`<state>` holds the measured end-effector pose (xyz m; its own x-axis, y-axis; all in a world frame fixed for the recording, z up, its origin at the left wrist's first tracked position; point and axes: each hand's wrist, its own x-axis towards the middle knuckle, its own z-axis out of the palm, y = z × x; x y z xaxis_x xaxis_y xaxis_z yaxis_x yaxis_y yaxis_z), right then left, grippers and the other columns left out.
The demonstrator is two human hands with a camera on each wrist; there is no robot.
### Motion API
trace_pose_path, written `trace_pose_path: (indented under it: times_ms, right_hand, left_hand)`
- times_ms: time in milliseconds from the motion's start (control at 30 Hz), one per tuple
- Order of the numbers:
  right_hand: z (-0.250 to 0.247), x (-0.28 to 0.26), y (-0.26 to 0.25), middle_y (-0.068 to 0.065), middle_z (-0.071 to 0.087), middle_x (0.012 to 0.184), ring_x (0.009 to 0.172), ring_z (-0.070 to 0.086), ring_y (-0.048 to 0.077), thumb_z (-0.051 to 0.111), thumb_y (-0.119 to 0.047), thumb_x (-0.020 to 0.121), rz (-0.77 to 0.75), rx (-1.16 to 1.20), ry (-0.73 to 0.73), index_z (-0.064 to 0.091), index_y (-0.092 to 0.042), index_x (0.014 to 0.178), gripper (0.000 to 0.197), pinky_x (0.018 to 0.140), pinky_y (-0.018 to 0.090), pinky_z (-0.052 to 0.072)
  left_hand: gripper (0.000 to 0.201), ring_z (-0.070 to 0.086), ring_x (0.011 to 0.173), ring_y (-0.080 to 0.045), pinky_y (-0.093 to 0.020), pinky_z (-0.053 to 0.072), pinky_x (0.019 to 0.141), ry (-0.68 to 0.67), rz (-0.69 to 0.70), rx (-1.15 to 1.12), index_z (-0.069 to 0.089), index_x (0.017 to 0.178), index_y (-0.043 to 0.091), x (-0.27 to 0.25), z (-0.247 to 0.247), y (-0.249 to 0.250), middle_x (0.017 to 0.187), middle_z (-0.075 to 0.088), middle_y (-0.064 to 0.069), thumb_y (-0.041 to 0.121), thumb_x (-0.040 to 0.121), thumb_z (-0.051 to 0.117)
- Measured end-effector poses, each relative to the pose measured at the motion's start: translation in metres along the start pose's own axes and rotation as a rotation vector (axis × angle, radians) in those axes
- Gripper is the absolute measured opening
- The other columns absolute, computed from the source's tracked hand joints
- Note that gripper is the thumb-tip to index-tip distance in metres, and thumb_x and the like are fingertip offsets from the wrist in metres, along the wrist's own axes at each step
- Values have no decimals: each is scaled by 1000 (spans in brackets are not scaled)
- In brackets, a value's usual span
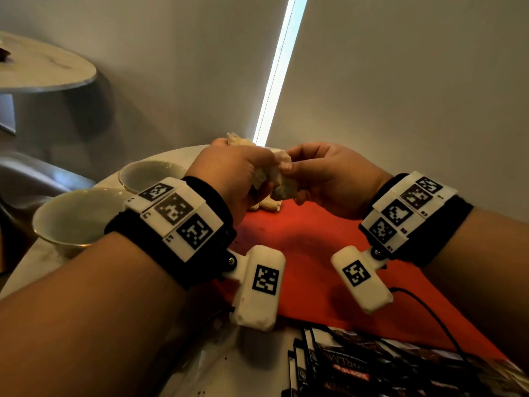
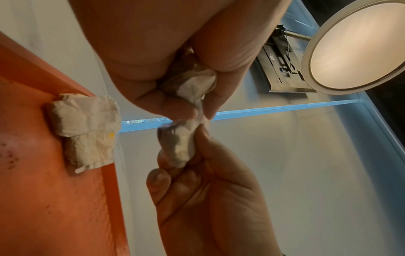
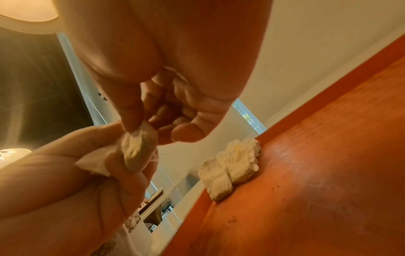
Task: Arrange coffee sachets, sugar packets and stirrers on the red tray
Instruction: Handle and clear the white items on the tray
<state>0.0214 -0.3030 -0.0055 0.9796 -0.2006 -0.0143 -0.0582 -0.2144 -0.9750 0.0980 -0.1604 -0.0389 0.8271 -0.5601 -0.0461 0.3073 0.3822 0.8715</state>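
Left hand (image 1: 237,173) clamped crumpled sugar packets (image 1: 267,174) – right hand (image 1: 323,179) pinched one loose end, both above red tray (image 1: 309,253). Two more packets (image 2: 84,128) lay at tray's far rim. Judged them light, soft, tearable – grip by paper edge, not filled middle.

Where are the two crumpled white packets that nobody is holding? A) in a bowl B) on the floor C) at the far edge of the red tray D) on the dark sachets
C: the packets lie on the red tray against its far rim.
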Motion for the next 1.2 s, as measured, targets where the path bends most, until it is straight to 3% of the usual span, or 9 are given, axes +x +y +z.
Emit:
trace_pose_path:
  times_ms: [100, 233, 300, 433, 500, 600, 867, 1033, 1200]
  right_hand:
    - [1, 0, 3, 19, 64, 91, 70, 63, 23, 61, 1, 90, -9, -70, 55, 62, -5, 99, 11, 52, 26, 49]
    - [-4, 0, 8, 21, 61, 92, 68, 58, 22, 57, 2, 93, 15, -87, 108, 60, -4, 97, 8, 50, 26, 43]
    - [-7, 0, 11, 21, 61, 91, 66, 57, 21, 58, 1, 93, 51, -99, 142, 58, -2, 103, 11, 48, 26, 40]
    - [-13, 4, 17, 16, 65, 83, 57, 55, 16, 57, 8, 90, 177, -202, 191, 60, -7, 102, 19, 48, 26, 40]
    - [-15, 7, 19, 18, 68, 89, 55, 57, 15, 58, 10, 89, 267, -294, 156, 66, -11, 111, 30, 50, 28, 41]
    - [-14, 14, 21, 20, 70, 93, 59, 61, 17, 58, 7, 91, 350, -382, 93, 71, -12, 103, 25, 52, 29, 41]
    - [-9, 40, 31, -2, 71, 70, 58, 64, 16, 53, 0, 97, 416, -391, 60, 62, -11, 109, 19, 50, 27, 38]
    - [-10, 56, 31, -5, 65, 66, 57, 60, 13, 52, 1, 98, 412, -395, 53, 62, -16, 97, 19, 49, 25, 35]
    - [-7, 69, 35, 0, 64, 74, 49, 62, 10, 50, 0, 99, 459, -372, 45, 61, -15, 105, 20, 45, 21, 36]
  left_hand:
    - [37, 65, 81, -25, -24, 50, 49, 45, 7, -19, 54, 118, 7, 2, 0, 1, 103, 62, -18, -1, 86, 70]
    - [25, 66, 71, -17, -24, 49, 50, 72, -6, -69, 53, 108, 12, 1, -1, 6, 89, 61, -12, 0, 90, 66]
    - [20, 65, 69, -16, -23, 47, 49, 71, -16, -107, 54, 101, 14, 0, 0, 8, 87, 60, -9, 4, 91, 67]
    - [23, 59, 68, -15, -21, 43, 44, 90, -26, -202, 55, 111, 10, 0, 4, 12, 91, 55, -6, 13, 92, 67]
    - [24, 55, 69, -15, -22, 44, 44, 93, -33, -216, 55, 114, 9, 0, 4, 15, 94, 53, -8, 14, 92, 64]
    - [17, 51, 66, -15, -22, 44, 46, 62, -73, -241, 52, 106, 7, -3, 2, 19, 90, 49, -9, 12, 90, 54]
    - [8, 52, 72, -19, -25, 46, 52, 87, -83, -293, 47, 90, 9, -8, 0, 24, 86, 47, -8, 6, 85, 42]
    - [8, 54, 74, -19, -25, 47, 53, 93, -82, -281, 49, 91, 9, -7, 0, 24, 86, 49, -8, 7, 86, 43]
    - [6, 54, 73, -19, -25, 48, 52, 83, -102, -287, 49, 89, 9, -8, 1, 25, 84, 50, -9, 7, 90, 44]
